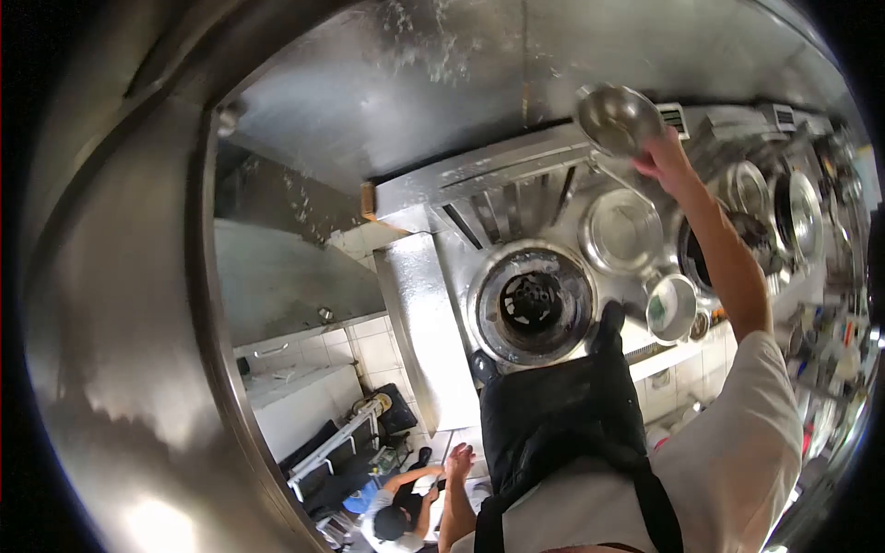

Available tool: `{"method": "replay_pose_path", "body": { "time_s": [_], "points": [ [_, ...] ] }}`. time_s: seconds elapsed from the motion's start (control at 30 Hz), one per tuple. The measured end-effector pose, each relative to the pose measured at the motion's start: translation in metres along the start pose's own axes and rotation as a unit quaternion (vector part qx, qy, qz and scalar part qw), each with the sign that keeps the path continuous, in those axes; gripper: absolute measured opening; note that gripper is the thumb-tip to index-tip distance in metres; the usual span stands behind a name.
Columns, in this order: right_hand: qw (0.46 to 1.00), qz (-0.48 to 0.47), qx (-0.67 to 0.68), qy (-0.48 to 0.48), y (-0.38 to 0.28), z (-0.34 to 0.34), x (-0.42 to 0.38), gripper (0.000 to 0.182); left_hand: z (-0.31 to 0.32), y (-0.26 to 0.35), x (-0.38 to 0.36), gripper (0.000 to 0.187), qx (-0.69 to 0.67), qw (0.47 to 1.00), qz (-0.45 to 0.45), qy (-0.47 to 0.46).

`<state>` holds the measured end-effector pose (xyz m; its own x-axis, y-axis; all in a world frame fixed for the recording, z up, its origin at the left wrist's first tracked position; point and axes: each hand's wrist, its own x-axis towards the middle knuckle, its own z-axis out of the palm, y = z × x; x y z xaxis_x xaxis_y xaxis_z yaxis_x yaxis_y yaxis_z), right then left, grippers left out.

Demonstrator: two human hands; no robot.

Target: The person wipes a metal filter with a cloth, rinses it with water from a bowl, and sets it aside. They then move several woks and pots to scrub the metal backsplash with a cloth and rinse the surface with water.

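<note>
My right hand (pixel 659 157) reaches far out over the stove and is closed on the rim of a shiny metal bowl (pixel 616 120), slightly blurred. The bowl is tilted and held up near the back wall; its inside faces me. Below it lies a round metal pan or basin (pixel 621 230) on the stove top. My left hand (pixel 459 459) hangs low beside my dark apron, fingers loosely curled, with nothing visible in it. In front of my apron is a round burner well (pixel 532 302) with a dark grate in its middle.
A metal side shelf (pixel 433 332) stands left of the burner. A pot (pixel 671 309) with white and green contents and several pans stand right. A co-worker (pixel 396 521) crouches or bends at the lower left. Steel walls (pixel 424 83) enclose the back.
</note>
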<state>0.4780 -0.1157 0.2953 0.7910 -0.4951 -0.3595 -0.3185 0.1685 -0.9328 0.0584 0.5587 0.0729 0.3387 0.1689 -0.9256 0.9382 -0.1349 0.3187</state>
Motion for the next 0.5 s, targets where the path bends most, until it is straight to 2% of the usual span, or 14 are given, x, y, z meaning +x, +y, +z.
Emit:
{"method": "replay_pose_path", "body": {
  "time_s": [0.03, 0.07, 0.13, 0.17, 0.2, 0.23, 0.27, 0.33, 0.37, 0.4, 0.43, 0.5],
  "points": [
    [0.995, 0.034, 0.011, 0.090, 0.045, -0.036, -0.017, 0.025, -0.005, 0.006, 0.000, 0.046, 0.072, 0.997, -0.032, 0.000],
    [0.980, 0.073, 0.020, 0.182, 0.103, -0.079, -0.029, 0.016, -0.021, 0.000, 0.005, 0.045, 0.038, 0.998, -0.026, -0.034],
    [0.981, 0.115, -0.119, 0.104, 0.199, -0.155, -0.051, 0.021, -0.064, 0.000, 0.028, 0.043, -0.164, 0.973, -0.024, -0.160],
    [0.974, 0.133, -0.163, 0.081, 0.243, -0.180, -0.062, 0.023, -0.067, 0.011, 0.046, 0.044, -0.155, 0.960, 0.076, -0.222],
    [0.971, 0.087, -0.215, 0.050, 0.279, -0.195, -0.071, 0.024, -0.083, 0.040, 0.060, 0.043, -0.258, 0.900, -0.039, -0.349],
    [0.966, 0.106, -0.233, 0.031, 0.300, -0.207, -0.080, 0.021, -0.088, 0.036, 0.062, 0.044, -0.123, 0.974, 0.029, -0.187],
    [0.964, 0.154, -0.216, 0.015, 0.315, -0.209, -0.081, 0.018, -0.081, 0.057, 0.043, 0.046, 0.038, 0.998, 0.042, -0.010],
    [0.958, 0.260, -0.114, 0.031, 0.340, -0.208, -0.077, 0.015, -0.052, 0.100, 0.016, 0.047, 0.078, 0.992, 0.028, 0.093],
    [0.951, 0.282, 0.048, 0.116, 0.374, -0.206, -0.062, 0.013, -0.047, 0.110, 0.021, 0.051, 0.093, 0.991, 0.004, 0.099],
    [0.914, 0.280, 0.206, 0.210, 0.409, -0.205, -0.049, 0.014, -0.036, 0.116, 0.019, 0.049, 0.093, 0.991, 0.018, 0.091],
    [0.932, 0.258, 0.143, 0.211, 0.416, -0.203, -0.038, 0.013, -0.018, 0.122, 0.020, 0.048, 0.111, 0.992, 0.011, 0.060],
    [0.966, 0.192, -0.128, 0.120, 0.424, -0.185, -0.051, 0.015, 0.002, 0.118, 0.041, 0.046, 0.262, 0.965, 0.006, -0.007]
  ]
}}
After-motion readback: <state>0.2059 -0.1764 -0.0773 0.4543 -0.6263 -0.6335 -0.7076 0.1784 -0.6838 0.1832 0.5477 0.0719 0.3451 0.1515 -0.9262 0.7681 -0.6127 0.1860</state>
